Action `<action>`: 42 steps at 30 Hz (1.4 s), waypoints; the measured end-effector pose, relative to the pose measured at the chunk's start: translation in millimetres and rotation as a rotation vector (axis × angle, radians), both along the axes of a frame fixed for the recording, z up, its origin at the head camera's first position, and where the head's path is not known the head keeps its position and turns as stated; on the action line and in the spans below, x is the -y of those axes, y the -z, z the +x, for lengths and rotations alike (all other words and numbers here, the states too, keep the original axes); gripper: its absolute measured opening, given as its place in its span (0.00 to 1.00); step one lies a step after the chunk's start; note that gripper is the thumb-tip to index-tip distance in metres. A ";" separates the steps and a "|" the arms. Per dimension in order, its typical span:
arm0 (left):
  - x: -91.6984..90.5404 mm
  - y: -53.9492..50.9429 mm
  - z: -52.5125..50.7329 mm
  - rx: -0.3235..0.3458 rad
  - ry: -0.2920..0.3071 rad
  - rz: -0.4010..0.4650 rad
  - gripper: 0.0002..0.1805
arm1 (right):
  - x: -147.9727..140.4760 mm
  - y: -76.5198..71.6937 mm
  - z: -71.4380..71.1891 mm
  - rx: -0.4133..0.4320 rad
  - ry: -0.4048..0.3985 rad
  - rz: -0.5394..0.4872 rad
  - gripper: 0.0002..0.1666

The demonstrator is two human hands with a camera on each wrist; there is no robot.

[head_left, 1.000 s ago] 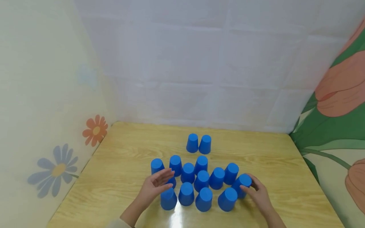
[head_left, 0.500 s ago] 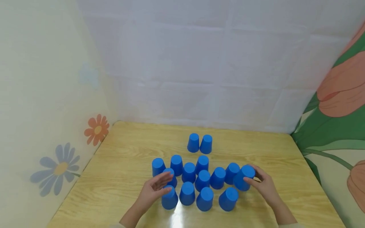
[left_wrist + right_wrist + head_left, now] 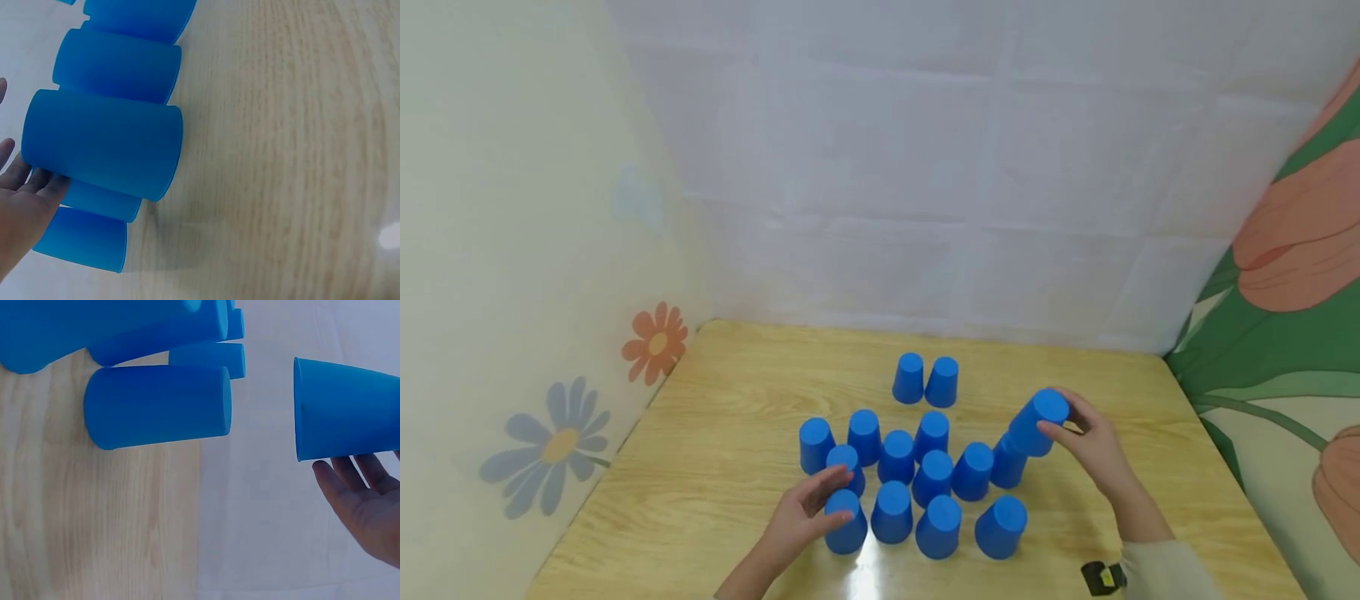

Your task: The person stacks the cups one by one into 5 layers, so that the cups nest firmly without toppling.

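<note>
- While the right hand pinches a blue cup between thumb and fingers, tilted and up off the wooden table, the left hand is down at the front-left cup.
- Left thumb and fingers are spread apart there; can't really tell how firmly they touch it, if at all.
- Other cups stand upside down in a loose bunch, mostly between the hands, plus a pair farther back.
- Pale creased sheet behind it all.
</note>
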State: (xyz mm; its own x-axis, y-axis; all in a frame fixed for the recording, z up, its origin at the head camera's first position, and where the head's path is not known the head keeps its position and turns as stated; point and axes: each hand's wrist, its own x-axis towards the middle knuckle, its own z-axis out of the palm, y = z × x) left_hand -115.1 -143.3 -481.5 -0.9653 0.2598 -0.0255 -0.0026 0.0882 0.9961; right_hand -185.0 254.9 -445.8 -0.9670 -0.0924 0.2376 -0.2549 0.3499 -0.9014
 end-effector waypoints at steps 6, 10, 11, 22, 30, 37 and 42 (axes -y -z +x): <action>-1.0 6.8 2.4 -0.030 -0.017 -0.066 0.31 | -14.5 49.0 -51.4 -0.031 0.027 0.034 0.31; -1.5 10.7 4.1 -0.048 -0.023 -0.108 0.32 | -5.0 41.0 -56.7 -0.060 -0.037 -0.042 0.29; -1.3 11.8 4.4 -0.043 -0.023 -0.114 0.33 | 0.8 32.5 -53.5 -0.054 -0.046 -0.058 0.29; -3.6 19.8 8.2 -0.004 -0.018 -0.189 0.36 | 31.8 9.1 -50.3 -0.005 0.013 -0.053 0.29; -3.9 26.7 7.0 -0.005 -0.032 -0.203 0.35 | 40.7 9.4 -58.0 0.076 0.045 -0.020 0.30; -3.3 28.0 7.0 0.043 -0.036 -0.233 0.33 | 47.6 -1.1 -59.4 0.182 0.049 -0.026 0.32; -1.8 27.7 8.3 0.062 -0.043 -0.234 0.32 | 51.1 2.5 -66.8 0.225 0.047 0.013 0.31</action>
State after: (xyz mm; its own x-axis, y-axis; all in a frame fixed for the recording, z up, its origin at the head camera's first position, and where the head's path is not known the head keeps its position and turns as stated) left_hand -106.9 -141.5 -509.2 -0.9701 0.1982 -0.1398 -0.0719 0.3154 0.9462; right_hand -251.8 203.8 -448.3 -0.9988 -0.0474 0.0149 -0.0314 0.3683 -0.9292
